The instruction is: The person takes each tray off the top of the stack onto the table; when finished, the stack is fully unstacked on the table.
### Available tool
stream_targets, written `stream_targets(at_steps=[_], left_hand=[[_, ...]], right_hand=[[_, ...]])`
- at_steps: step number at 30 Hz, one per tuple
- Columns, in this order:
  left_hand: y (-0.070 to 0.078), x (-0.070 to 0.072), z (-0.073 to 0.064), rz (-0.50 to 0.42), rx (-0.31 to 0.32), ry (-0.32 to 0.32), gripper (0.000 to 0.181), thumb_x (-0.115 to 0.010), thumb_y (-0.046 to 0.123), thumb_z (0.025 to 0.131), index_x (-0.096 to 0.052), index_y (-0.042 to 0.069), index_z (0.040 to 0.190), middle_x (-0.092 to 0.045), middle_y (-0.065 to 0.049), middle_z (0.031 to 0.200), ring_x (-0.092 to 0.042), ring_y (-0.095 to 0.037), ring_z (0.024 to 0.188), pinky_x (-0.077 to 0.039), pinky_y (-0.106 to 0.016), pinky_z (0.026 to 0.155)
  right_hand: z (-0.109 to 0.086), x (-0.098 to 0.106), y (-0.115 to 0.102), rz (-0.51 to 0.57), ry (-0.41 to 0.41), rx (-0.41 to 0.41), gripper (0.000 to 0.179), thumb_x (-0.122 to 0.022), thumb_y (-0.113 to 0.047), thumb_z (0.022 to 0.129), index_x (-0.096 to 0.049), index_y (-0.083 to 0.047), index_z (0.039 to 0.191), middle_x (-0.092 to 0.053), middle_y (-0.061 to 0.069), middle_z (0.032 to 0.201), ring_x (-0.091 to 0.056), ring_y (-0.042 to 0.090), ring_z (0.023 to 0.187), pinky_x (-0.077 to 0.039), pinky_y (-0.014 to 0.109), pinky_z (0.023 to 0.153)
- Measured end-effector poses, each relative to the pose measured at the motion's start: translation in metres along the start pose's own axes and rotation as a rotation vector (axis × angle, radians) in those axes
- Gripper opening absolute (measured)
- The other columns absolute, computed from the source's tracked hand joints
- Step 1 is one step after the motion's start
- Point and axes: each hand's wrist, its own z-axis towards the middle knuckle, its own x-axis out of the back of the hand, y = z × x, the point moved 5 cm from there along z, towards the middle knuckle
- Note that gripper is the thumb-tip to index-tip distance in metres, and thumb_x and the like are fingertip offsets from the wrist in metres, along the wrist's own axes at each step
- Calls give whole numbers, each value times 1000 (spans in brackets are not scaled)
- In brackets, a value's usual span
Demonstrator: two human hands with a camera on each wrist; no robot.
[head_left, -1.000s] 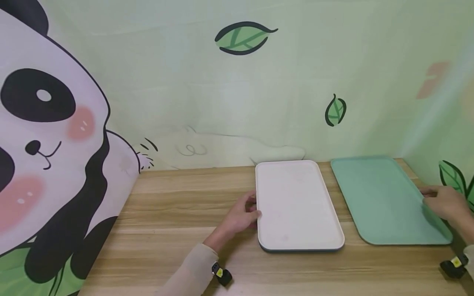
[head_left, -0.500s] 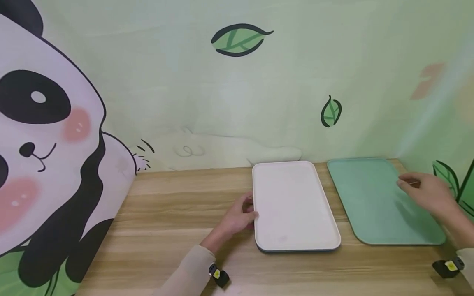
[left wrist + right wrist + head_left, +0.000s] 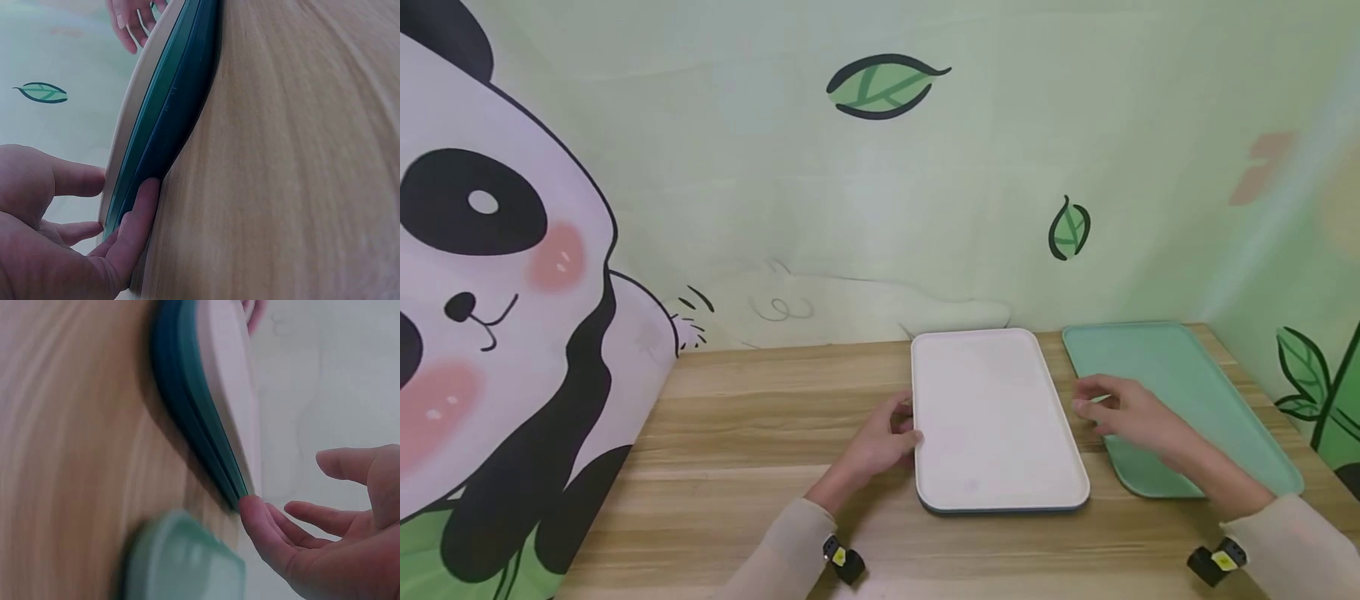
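A stack of trays stands on the wooden table, with a white tray [image 3: 996, 421] on top. The wrist views show a teal tray [image 3: 164, 78] and a dark blue tray [image 3: 187, 94] below it. My left hand [image 3: 880, 442] holds the stack's left edge, thumb at the white rim and fingers low on the side. Just off the stack's right side hovers my right hand [image 3: 1131, 412], its fingers loosely bent with nothing between them. Behind that hand lies a separate light green tray [image 3: 1195, 400], partly covered by the right forearm.
The wooden table [image 3: 760, 425] reaches back to a green backdrop [image 3: 760, 167] printed with leaves. A large panda print [image 3: 497, 275] fills the left side. Both trays' far ends lie close to the backdrop.
My right hand has let go of the light green tray's right edge and moved left across it toward the stack. My left hand has stayed at the stack.
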Motion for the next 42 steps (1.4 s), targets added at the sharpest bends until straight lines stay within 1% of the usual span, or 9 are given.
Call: stream_targets(at_steps=[2,6,11,14,19,24,29,35,42], left_hand=[[0,-1,0,-5,-3,-7,63,-63,-6,99,-43,5,157,-49,-25,144,-61,-30,109,-65,-45,78],[0,-2,1,1,-5,-5,63,-64,-5,99,-43,5,158,-49,-25,145,-61,-30,111,-65,-45,79],[-1,0,0,6,13,13,64,-64,-5,99,-42,5,159,-48,-24,146,-60,-31,112,-65,-44,79],[-2,1,-1,5,16,17,65,-64,-5,99,-41,5,159,-48,-24,147,-60,-31,114,-65,-44,80],[0,2,-1,11,13,22,65,-64,-5,99,-42,5,159,-48,-24,147,-59,-31,114,-65,-43,80],[2,1,-1,24,23,28,65,-64,-5,99,-42,6,159,-49,-24,147,-59,-32,116,-65,-42,80],[2,1,-2,-1,53,52,65,-65,-5,97,-44,6,158,-49,-22,148,-59,-32,121,-65,-42,81],[6,-3,1,-8,54,77,63,-64,-8,94,-49,2,154,-51,-23,143,-64,-31,111,-65,-43,74],[9,-12,9,-33,74,96,65,-64,-10,90,-51,1,153,-54,-23,138,-70,-29,91,-65,-43,69]], right_hand=[[4,-10,2,30,-18,-25,62,-60,-25,110,-39,16,151,-55,32,139,-63,39,118,-63,42,89],[10,-22,8,57,-20,-76,62,-60,-22,109,-37,18,151,-53,32,136,-62,36,117,-64,40,87],[16,-33,12,75,-32,-95,57,-57,-15,110,-36,16,153,-55,32,136,-63,34,115,-64,41,83],[18,-36,13,50,-24,-86,53,-55,-8,108,-38,14,153,-56,31,134,-63,34,113,-64,41,81],[18,-37,12,-42,8,-52,52,-54,-2,104,-41,14,151,-59,30,132,-61,37,115,-62,40,80],[18,-37,11,-62,38,-51,51,-56,-1,102,-43,15,149,-60,29,130,-61,39,115,-62,40,78],[19,-38,10,-63,63,-59,52,-57,1,99,-46,15,147,-60,30,128,-63,37,112,-63,39,75],[19,-34,10,-83,74,-75,52,-57,2,97,-47,17,146,-62,30,125,-65,34,106,-63,39,72],[17,-26,12,-111,80,-90,52,-56,2,98,-46,18,146,-61,32,126,-68,30,96,-63,39,70]])
